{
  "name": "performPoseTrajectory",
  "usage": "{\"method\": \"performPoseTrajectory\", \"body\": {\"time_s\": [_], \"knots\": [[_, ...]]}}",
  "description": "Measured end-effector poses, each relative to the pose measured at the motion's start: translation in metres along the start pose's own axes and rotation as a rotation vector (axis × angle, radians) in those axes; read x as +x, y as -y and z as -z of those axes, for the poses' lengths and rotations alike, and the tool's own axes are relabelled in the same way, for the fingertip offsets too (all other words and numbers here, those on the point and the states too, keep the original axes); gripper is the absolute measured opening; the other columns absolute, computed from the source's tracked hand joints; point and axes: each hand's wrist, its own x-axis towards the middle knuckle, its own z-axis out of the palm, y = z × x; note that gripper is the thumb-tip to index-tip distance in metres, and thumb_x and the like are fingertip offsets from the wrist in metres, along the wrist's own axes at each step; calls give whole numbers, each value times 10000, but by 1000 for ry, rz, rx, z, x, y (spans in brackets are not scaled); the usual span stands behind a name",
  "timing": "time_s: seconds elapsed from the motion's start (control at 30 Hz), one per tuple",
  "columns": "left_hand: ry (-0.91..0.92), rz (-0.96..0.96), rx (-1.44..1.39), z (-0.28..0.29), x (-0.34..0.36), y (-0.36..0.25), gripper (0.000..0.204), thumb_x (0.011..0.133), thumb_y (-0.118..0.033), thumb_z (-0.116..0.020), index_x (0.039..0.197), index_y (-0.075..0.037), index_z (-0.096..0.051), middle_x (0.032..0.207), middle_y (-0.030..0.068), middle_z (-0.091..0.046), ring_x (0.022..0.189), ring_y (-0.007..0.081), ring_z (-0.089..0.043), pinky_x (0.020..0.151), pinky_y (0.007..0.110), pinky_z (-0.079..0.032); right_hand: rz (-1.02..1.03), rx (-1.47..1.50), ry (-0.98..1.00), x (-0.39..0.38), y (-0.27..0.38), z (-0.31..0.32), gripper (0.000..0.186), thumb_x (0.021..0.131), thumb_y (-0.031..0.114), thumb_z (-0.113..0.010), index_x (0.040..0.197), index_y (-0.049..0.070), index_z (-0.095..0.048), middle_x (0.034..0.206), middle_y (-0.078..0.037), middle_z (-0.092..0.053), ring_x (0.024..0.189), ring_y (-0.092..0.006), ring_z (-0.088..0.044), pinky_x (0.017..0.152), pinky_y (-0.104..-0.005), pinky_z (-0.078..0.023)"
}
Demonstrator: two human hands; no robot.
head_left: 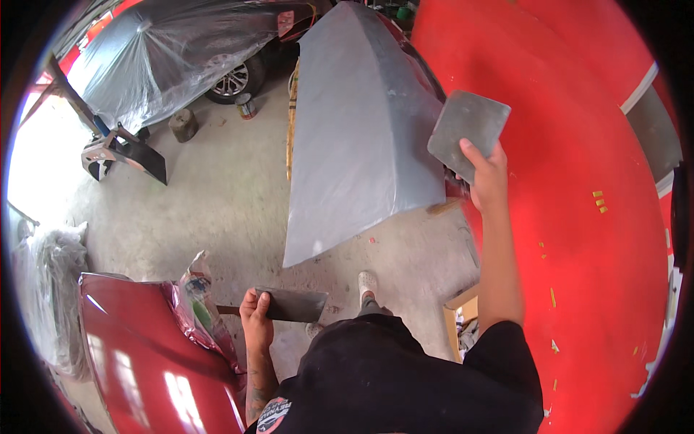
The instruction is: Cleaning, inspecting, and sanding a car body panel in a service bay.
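The right hand (487, 173), between 2 and 3 o'clock in the view, grips a grey rectangular plate (468, 130) with rounded corners; the thumb lies across its face near the bottom edge, and the other fingers are mostly hidden behind it. The plate is tilted and overlaps both a red wall (578, 159) at 3 o'clock and a grey ridged panel (354, 137) at 12 o'clock, though whether it touches either cannot be told. Between 7 and 8 o'clock, the left hand (256, 311) pinches the near end of a dark rectangular plate (298, 307), thumb on top and fingers curled round; its free end points to 3 o'clock. A crumpled plastic bag (196, 289) sits just beside that hand, toward 9 o'clock, by a glossy dark-red car panel (148, 333) at 8 o'clock. Between 10 and 11 o'clock stands a car under clear plastic sheeting (155, 61), its wheel (235, 81) exposed, with a tin can (246, 106) nearby. An open cardboard box (451, 322) sits between 4 and 5 o'clock.
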Motion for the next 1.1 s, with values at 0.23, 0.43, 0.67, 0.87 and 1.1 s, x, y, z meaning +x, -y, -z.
{"method": "performPoseTrajectory", "body": {"time_s": [0.23, 0.43, 0.67, 0.87, 1.1], "knots": [[172, -213, 534, -100, 80, -62, 136, 816, -67, -485, 869, 11, -583, 671, 58, -579, 659, 126, -552, 627, 260, -439, 87, -42, 109, 91, -23, 24, 376, 858, 107, -639, 1193, -29, -531, 1106, -86, -621, 996, -167, -582, 885, -319, -457], [500, -547, 1206, -262, 157, -101, 417, 865, -126, -500, 1276, -108, -566, 701, 110, -584, 556, 244, -578, 550, 362, -458, -23, 271, -16, 93, -51, 58, 413, 871, 41, -623, 1254, -39, -490, 1195, -93, -581, 1093, -182, -543, 952, -321, -421], [824, -721, 1663, -324, 265, -100, 520, 846, -141, -517, 1364, -176, -489, 695, 76, -600, 599, 280, -603, 570, 402, -492, -44, 584, -235, 57, -55, 88, 394, 894, 104, -610, 1248, 42, -448, 1030, -93, -595, 755, -177, -587, 575, -291, -465], [933, -903, 1685, -339, 311, -102, 524, 823, -132, -515, 1344, -186, -518, 664, 55, -603, 545, 250, -595, 527, 372, -486, -57, 327, -324, 52, -54, 63, 346, 888, 181, -630, 1149, 20, -471, 914, -133, -609, 537, -172, -561, 395, -278, -415], [993, -918, 1709, -331, 309, -107, 522, 804, -135, -527, 1322, -193, -546, 643, 34, -587, 457, 236, -556, 454, 378, -456, -28, -40, -92, 93, -21, 0, 285, 885, 111, -602, 1112, -13, -483, 934, -109, -601, 662, -154, -595, 522, -283, -484]]}}
